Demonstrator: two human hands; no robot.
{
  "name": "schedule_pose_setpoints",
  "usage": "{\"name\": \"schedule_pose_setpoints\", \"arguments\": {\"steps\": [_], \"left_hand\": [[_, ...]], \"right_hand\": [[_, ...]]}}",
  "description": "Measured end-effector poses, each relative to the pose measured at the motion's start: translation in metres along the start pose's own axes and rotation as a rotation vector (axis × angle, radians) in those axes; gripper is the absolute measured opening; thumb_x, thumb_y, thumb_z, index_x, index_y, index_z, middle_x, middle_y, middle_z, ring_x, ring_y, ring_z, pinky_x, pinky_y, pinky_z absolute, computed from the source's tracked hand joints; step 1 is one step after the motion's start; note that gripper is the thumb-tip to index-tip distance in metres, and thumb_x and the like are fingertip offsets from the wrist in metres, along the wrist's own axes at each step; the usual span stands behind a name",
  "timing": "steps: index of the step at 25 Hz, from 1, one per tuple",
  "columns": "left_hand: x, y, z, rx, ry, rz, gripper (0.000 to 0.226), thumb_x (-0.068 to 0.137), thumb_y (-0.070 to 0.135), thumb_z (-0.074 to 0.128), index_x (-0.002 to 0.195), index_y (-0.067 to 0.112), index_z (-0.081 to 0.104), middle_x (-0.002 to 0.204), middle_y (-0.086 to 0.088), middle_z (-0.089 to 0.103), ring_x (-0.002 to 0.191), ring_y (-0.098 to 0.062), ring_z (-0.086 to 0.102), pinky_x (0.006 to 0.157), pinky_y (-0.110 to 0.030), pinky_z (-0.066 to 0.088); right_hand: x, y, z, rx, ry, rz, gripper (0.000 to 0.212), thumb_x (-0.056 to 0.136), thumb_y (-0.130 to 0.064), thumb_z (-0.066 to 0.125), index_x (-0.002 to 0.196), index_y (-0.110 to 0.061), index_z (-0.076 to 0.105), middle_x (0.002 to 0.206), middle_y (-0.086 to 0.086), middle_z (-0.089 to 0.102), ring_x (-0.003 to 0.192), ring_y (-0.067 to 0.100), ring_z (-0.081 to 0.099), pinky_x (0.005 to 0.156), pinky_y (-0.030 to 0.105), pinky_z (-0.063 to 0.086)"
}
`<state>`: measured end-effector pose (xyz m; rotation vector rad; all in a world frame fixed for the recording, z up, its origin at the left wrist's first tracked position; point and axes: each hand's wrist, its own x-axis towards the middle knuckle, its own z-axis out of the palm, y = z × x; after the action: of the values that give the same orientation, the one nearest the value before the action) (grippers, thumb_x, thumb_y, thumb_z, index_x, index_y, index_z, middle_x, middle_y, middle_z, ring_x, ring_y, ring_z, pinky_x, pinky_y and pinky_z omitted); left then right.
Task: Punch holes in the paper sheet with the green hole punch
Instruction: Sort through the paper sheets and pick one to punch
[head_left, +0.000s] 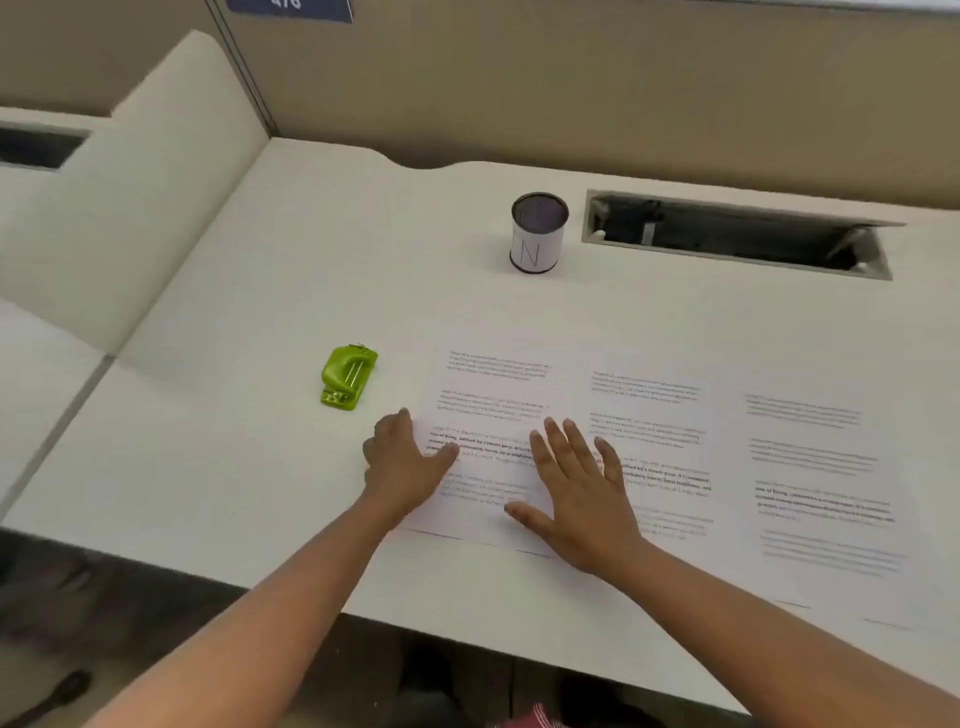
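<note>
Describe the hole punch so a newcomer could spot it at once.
Start at the white desk and find the printed sheets along its near side. Left of them, beyond the left hand, sits the hole punch. It is the only bright green thing there.

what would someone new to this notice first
Probably the bright green hole punch, alone on the pale desk to the left of the papers. Next, the two hands: the left hand at the left edge of the nearest printed sheet, the right hand flat with spread fingers. Farther back stands a round cup marked N.
</note>
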<state>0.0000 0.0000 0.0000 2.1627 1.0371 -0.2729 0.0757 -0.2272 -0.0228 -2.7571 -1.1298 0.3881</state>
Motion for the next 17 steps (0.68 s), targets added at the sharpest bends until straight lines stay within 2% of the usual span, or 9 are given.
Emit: {"name": "schedule_pose_setpoints", "arguments": {"steps": [2, 4, 7, 9, 10, 11, 13, 15, 17], "left_hand": [[0.000, 0.003, 0.000, -0.107, -0.040, -0.082, 0.098, 0.088, 0.053, 0.068, 0.159, 0.014, 0.015, 0.164, -0.009, 0.014, 0.150, -0.034, 0.015, 0.117, -0.048, 0.027], [0.000, 0.005, 0.000, -0.149, -0.074, -0.119, 0.090, 0.086, 0.049, 0.071, 0.154, 0.012, 0.025, 0.159, -0.012, 0.020, 0.144, -0.034, 0.027, 0.114, -0.046, 0.035], [0.003, 0.011, -0.003, -0.340, -0.106, -0.159, 0.070, 0.087, 0.033, 0.075, 0.141, 0.007, 0.038, 0.145, -0.009, 0.038, 0.116, -0.026, 0.049, 0.094, -0.038, 0.046], [0.006, 0.016, -0.007, -0.494, -0.150, -0.212, 0.074, 0.088, 0.022, 0.076, 0.147, 0.008, 0.033, 0.136, -0.006, 0.047, 0.108, -0.023, 0.055, 0.083, -0.033, 0.045], [0.008, 0.018, -0.009, -0.549, -0.181, -0.234, 0.072, 0.087, 0.021, 0.078, 0.145, 0.010, 0.037, 0.132, -0.006, 0.053, 0.105, -0.022, 0.060, 0.078, -0.030, 0.048], [0.010, 0.020, -0.010, -0.596, -0.207, -0.236, 0.057, 0.085, 0.022, 0.080, 0.131, 0.011, 0.048, 0.128, -0.008, 0.062, 0.099, -0.020, 0.066, 0.072, -0.027, 0.050], [0.013, 0.023, -0.009, -0.679, -0.212, -0.223, 0.043, 0.082, 0.023, 0.083, 0.114, 0.001, 0.065, 0.113, -0.012, 0.075, 0.087, -0.019, 0.074, 0.062, -0.025, 0.055], [0.013, 0.029, -0.011, -0.658, -0.146, -0.190, 0.030, 0.083, 0.018, 0.082, 0.106, 0.003, 0.069, 0.103, -0.011, 0.077, 0.083, -0.022, 0.076, 0.062, -0.029, 0.059], [0.010, 0.034, -0.016, -0.489, -0.070, -0.086, 0.022, 0.084, 0.012, 0.077, 0.103, 0.008, 0.067, 0.102, -0.007, 0.075, 0.086, -0.024, 0.074, 0.070, -0.037, 0.061]], "right_hand": [[-0.002, -0.001, 0.004, -0.030, -0.052, 0.013, 0.095, 0.091, -0.080, 0.021, 0.161, -0.020, -0.002, 0.168, -0.002, -0.013, 0.154, 0.017, -0.016, 0.120, 0.049, -0.013], [-0.005, 0.000, 0.010, -0.044, -0.093, 0.017, 0.096, 0.092, -0.079, 0.021, 0.161, -0.017, -0.004, 0.168, -0.001, -0.012, 0.155, 0.016, -0.014, 0.119, 0.047, -0.016], [-0.009, -0.002, 0.018, -0.010, -0.115, 0.020, 0.094, 0.093, -0.076, 0.022, 0.160, -0.015, -0.001, 0.169, 0.000, -0.010, 0.156, 0.017, -0.010, 0.119, 0.045, -0.016], [-0.008, -0.003, 0.017, 0.016, -0.108, 0.030, 0.093, 0.094, -0.075, 0.024, 0.161, -0.014, 0.002, 0.169, 0.001, -0.008, 0.156, 0.018, -0.007, 0.118, 0.044, -0.015], [-0.008, -0.003, 0.016, 0.021, -0.114, 0.031, 0.093, 0.094, -0.074, 0.024, 0.161, -0.014, 0.002, 0.169, 0.001, -0.008, 0.156, 0.018, -0.008, 0.118, 0.044, -0.015], [-0.008, -0.004, 0.017, 0.028, -0.121, 0.033, 0.093, 0.094, -0.074, 0.025, 0.161, -0.014, 0.002, 0.169, 0.001, -0.009, 0.156, 0.018, -0.009, 0.118, 0.043, -0.015], [-0.009, -0.005, 0.015, 0.038, -0.133, 0.035, 0.093, 0.094, -0.075, 0.024, 0.160, -0.016, -0.002, 0.169, 0.000, -0.013, 0.156, 0.017, -0.012, 0.119, 0.043, -0.015], [-0.009, -0.004, 0.013, 0.045, -0.142, 0.024, 0.093, 0.094, -0.075, 0.024, 0.160, -0.017, -0.005, 0.168, -0.001, -0.015, 0.155, 0.016, -0.014, 0.119, 0.043, -0.016], [-0.011, -0.005, 0.013, 0.064, -0.148, 0.014, 0.092, 0.094, -0.074, 0.026, 0.160, -0.018, -0.004, 0.168, -0.003, -0.016, 0.155, 0.014, -0.016, 0.119, 0.041, -0.017]]}}
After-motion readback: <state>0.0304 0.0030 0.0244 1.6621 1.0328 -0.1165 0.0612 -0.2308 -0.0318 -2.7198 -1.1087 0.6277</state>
